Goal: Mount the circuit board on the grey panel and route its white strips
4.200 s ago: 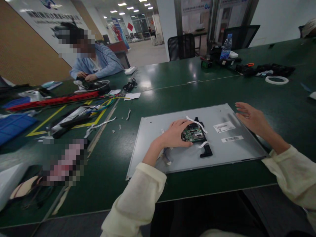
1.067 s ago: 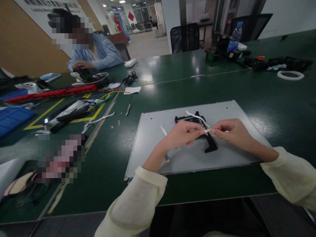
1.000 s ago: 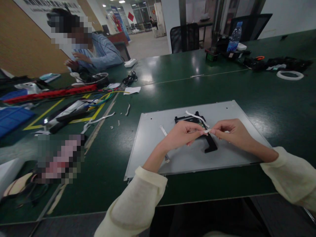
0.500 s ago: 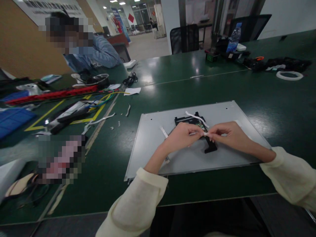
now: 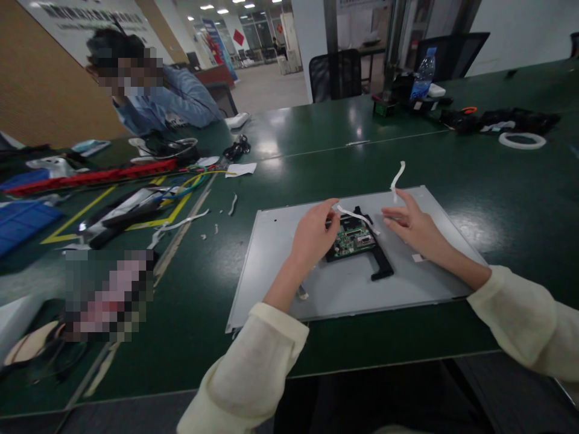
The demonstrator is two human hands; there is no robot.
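A green circuit board [image 5: 355,242] in a black plastic frame [image 5: 383,265] lies on a pale grey flat panel [image 5: 346,295]. A thin white strip [image 5: 359,217] runs across the board's upper part. My left hand [image 5: 314,232] is at the board's left edge, fingers bent and apart, and covers part of the panel. My right hand [image 5: 416,226] hovers right of the board with thumb and forefinger spread. Another white strip [image 5: 398,176] stands up at the right forefinger's tip; whether it sticks there or is loose, I cannot tell.
Torn white scraps [image 5: 233,205] and a pixelated pinkish object [image 5: 113,295] lie left on the green table [image 5: 199,337]. A co-worker in a blue sleeve [image 5: 190,99] sits at the far left. A water bottle [image 5: 424,75] and a white tape ring [image 5: 522,141] are at the back right.
My hands met over the board, pinching something small and white; now they are apart. The left moved left, the right moved up and right, and a white strip now stands at its forefinger.
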